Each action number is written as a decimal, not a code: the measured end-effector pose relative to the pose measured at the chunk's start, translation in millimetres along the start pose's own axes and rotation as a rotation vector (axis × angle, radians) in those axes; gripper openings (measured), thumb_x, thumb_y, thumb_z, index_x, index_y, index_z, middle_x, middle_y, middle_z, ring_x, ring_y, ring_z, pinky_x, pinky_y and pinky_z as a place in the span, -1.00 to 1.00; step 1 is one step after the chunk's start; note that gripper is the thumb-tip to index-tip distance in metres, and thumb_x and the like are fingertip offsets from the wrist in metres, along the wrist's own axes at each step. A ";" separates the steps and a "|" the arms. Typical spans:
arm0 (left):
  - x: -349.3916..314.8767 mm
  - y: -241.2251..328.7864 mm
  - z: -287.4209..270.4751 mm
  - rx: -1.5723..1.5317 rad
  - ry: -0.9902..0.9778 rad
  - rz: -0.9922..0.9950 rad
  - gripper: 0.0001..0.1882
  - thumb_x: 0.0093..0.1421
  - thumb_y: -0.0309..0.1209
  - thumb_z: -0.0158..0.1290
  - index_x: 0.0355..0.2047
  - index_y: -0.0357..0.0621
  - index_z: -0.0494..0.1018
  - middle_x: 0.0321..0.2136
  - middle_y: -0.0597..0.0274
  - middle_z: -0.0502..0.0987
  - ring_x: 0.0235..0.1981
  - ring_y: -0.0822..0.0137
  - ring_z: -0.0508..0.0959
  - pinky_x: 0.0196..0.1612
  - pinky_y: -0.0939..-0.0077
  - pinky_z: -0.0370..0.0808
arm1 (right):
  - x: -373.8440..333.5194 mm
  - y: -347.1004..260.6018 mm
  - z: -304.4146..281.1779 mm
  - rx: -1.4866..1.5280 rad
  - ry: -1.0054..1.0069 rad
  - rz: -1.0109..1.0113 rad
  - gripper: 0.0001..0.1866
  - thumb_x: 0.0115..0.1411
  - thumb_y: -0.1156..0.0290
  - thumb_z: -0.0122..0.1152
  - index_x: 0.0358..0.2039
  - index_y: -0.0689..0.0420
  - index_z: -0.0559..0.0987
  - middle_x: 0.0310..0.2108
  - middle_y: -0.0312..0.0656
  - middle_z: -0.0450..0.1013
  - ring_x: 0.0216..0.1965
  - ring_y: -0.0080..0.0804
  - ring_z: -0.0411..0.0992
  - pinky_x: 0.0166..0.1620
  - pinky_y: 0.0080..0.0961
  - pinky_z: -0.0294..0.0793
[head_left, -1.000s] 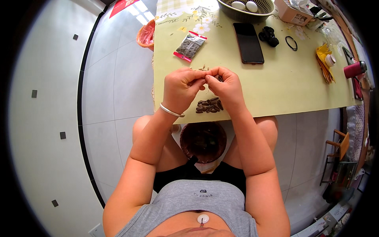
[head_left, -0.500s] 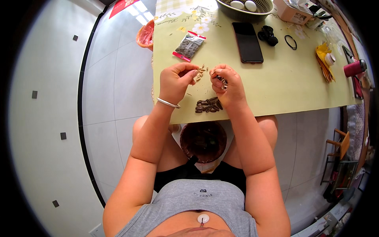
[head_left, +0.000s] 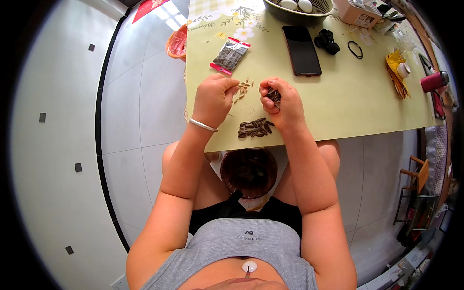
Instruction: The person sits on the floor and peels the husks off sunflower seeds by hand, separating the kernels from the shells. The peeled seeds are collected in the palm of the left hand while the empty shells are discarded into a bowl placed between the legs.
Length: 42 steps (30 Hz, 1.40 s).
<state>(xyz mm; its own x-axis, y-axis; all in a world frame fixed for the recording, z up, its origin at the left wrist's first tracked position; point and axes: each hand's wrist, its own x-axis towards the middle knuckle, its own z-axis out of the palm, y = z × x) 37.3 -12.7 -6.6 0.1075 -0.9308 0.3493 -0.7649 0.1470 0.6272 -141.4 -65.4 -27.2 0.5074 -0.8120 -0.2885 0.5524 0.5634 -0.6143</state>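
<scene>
My left hand (head_left: 212, 94) is closed in a pinch beside a small pile of pale shelled sunflower kernels (head_left: 242, 90); what its fingertips hold, if anything, is hidden. Across from it, my right hand (head_left: 285, 102) curls round a handful of dark sunflower seed shells (head_left: 274, 96), which show between the fingers and palm. Between my wrists, close to the table's front edge, lies a heap of dark unshelled sunflower seeds (head_left: 254, 128). A clear packet with pink-red ends (head_left: 230, 55), full of dark seeds, rests just beyond my left hand.
A black phone (head_left: 302, 51), black earbuds (head_left: 327, 42) and a hair tie (head_left: 355, 50) lie farther right on the green tablecloth (head_left: 348, 106). At the back stands a basket (head_left: 311, 18) with white eggs. Below the table edge, a dark bin (head_left: 249, 174) sits between my legs.
My left hand has drawn slightly left with its fingers pressed together. The fingers of my right hand have come out of their pinch and now curl round the shells.
</scene>
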 end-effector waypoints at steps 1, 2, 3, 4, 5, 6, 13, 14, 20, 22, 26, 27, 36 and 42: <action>0.0 9.8 -1.2 -0.096 0.006 -0.023 -0.90 0.10 -0.60 0.18 -0.34 -0.30 0.60 -0.53 0.21 0.52 -0.63 0.48 0.49 -0.55 0.61 0.42 | -1.3 -2.0 0.9 -0.035 0.013 0.020 -0.79 0.26 0.37 -0.03 -0.41 0.24 0.47 -0.54 -0.19 0.38 -0.66 -0.57 0.26 -0.68 -0.74 0.06; -0.5 24.5 -3.1 -0.191 0.012 -0.046 -0.90 0.09 -0.60 0.19 -0.34 -0.30 0.60 -0.52 0.22 0.53 -0.62 0.49 0.49 -0.55 0.64 0.42 | -2.0 -2.7 0.9 -0.071 0.026 0.039 -0.78 0.28 0.35 -0.03 -0.40 0.24 0.47 -0.54 -0.19 0.38 -0.66 -0.57 0.26 -0.68 -0.74 0.06; -0.8 34.2 -4.0 -0.283 0.022 -0.068 -0.89 0.08 -0.61 0.19 -0.34 -0.30 0.60 -0.52 0.23 0.53 -0.61 0.51 0.50 -0.56 0.66 0.42 | -2.4 -1.3 2.9 -0.029 -0.004 0.091 -0.76 0.30 0.33 -0.03 -0.40 0.23 0.47 -0.54 -0.20 0.38 -0.66 -0.58 0.26 -0.68 -0.74 0.06; -1.5 34.6 -0.1 -0.309 0.023 -0.027 -0.89 0.08 -0.61 0.20 -0.34 -0.30 0.60 -0.52 0.25 0.53 -0.60 0.52 0.50 -0.56 0.67 0.43 | -2.6 0.8 5.7 0.014 -0.034 0.143 -0.74 0.32 0.30 -0.03 -0.39 0.23 0.47 -0.54 -0.20 0.38 -0.66 -0.58 0.25 -0.68 -0.75 0.06; -3.1 33.0 4.5 -0.334 0.025 0.015 -0.90 0.08 -0.62 0.20 -0.35 -0.30 0.60 -0.51 0.26 0.53 -0.59 0.53 0.50 -0.56 0.68 0.43 | -2.8 2.1 7.5 0.056 -0.064 0.195 -0.72 0.34 0.27 -0.04 -0.39 0.22 0.46 -0.54 -0.21 0.37 -0.66 -0.59 0.25 -0.68 -0.75 0.06; -3.7 32.5 7.4 -0.360 0.027 0.056 -0.90 0.07 -0.62 0.20 -0.35 -0.30 0.60 -0.51 0.27 0.53 -0.59 0.54 0.50 -0.56 0.69 0.43 | -2.8 1.7 6.6 0.088 -0.064 0.208 -0.72 0.34 0.26 -0.03 -0.39 0.21 0.46 -0.53 -0.21 0.37 -0.67 -0.60 0.24 -0.68 -0.75 0.07; -10.1 42.2 -12.7 -0.216 -0.476 0.121 -0.80 -0.07 -0.64 0.26 -0.39 -0.18 0.57 -0.40 0.25 0.50 -0.42 0.33 0.54 -0.42 0.51 0.48 | 3.7 -13.3 -20.0 0.334 -0.152 0.124 -0.73 0.35 0.22 0.01 -0.41 0.13 0.45 -0.54 -0.27 0.34 -0.68 -0.64 0.17 -0.69 -0.75 0.07; -13.1 39.5 -9.3 -0.154 -0.479 0.167 -0.78 -0.10 -0.64 0.25 -0.40 -0.16 0.57 -0.40 0.24 0.50 -0.41 0.28 0.54 -0.40 0.46 0.48 | 3.9 -15.0 -21.1 0.354 -0.176 0.113 -0.73 0.35 0.22 0.01 -0.41 0.12 0.45 -0.54 -0.28 0.33 -0.68 -0.64 0.16 -0.69 -0.75 0.07; -22.9 34.2 1.7 0.047 -0.497 0.267 -0.81 -0.13 -0.62 0.22 -0.45 -0.12 0.53 -0.42 0.21 0.48 -0.37 0.11 0.51 -0.32 0.28 0.47 | 4.7 -8.9 -19.3 0.354 -0.226 0.134 -0.74 0.34 0.23 0.04 -0.41 0.13 0.46 -0.52 -0.27 0.36 -0.69 -0.65 0.18 -0.69 -0.77 0.08; -23.1 32.3 3.6 0.095 -0.504 0.264 -0.81 -0.11 -0.61 0.20 -0.44 -0.12 0.52 -0.43 0.21 0.47 -0.38 0.10 0.51 -0.32 0.27 0.47 | 4.6 -8.3 -17.8 0.289 -0.188 0.117 -0.76 0.33 0.26 0.05 -0.41 0.14 0.47 -0.51 -0.27 0.37 -0.69 -0.65 0.20 -0.68 -0.78 0.08; -22.0 30.5 3.1 0.070 -0.476 0.268 -0.80 -0.07 -0.64 0.17 -0.40 -0.13 0.49 -0.45 0.19 0.48 -0.38 0.13 0.53 -0.33 0.32 0.47 | -0.6 -7.7 -9.7 0.061 -0.061 0.074 -0.81 0.29 0.33 0.10 -0.40 0.17 0.50 -0.53 -0.28 0.38 -0.68 -0.67 0.21 -0.68 -0.78 0.07; -21.4 29.9 1.5 0.003 -0.432 0.215 -0.79 -0.05 -0.66 0.16 -0.37 -0.14 0.49 -0.44 0.19 0.50 -0.38 0.15 0.55 -0.33 0.36 0.49 | -2.0 -6.8 -7.7 -0.002 -0.039 0.062 -0.83 0.27 0.36 0.11 -0.40 0.17 0.51 -0.55 -0.29 0.38 -0.68 -0.67 0.22 -0.67 -0.78 0.06; -14.2 24.8 9.1 -0.083 0.155 0.211 -0.79 0.06 -0.67 0.16 -0.26 -0.25 0.59 -0.41 0.10 0.60 -0.48 0.27 0.61 -0.36 0.51 0.56 | -4.1 17.8 3.9 -0.254 -0.061 -0.090 -0.93 0.17 0.51 0.22 -0.41 0.25 0.54 -0.58 -0.39 0.38 -0.64 -0.77 0.18 -0.60 -0.76 0.08; -16.1 29.9 12.3 0.126 0.140 0.236 -0.83 0.03 -0.60 0.20 -0.32 -0.20 0.60 -0.48 0.10 0.58 -0.53 0.19 0.57 -0.49 0.45 0.50 | -6.4 18.0 6.9 -0.335 0.001 -0.163 -0.91 0.14 0.51 0.23 -0.44 0.27 0.56 -0.60 -0.41 0.38 -0.61 -0.77 0.21 -0.58 -0.75 0.14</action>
<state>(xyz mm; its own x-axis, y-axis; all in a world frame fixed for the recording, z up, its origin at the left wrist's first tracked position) 4.9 2.5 -2.0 -0.0031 -0.8192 0.5735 -0.8511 0.3032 0.4286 -130.1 -49.0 -31.4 0.4300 -0.8871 -0.1680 0.3781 0.3459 -0.8587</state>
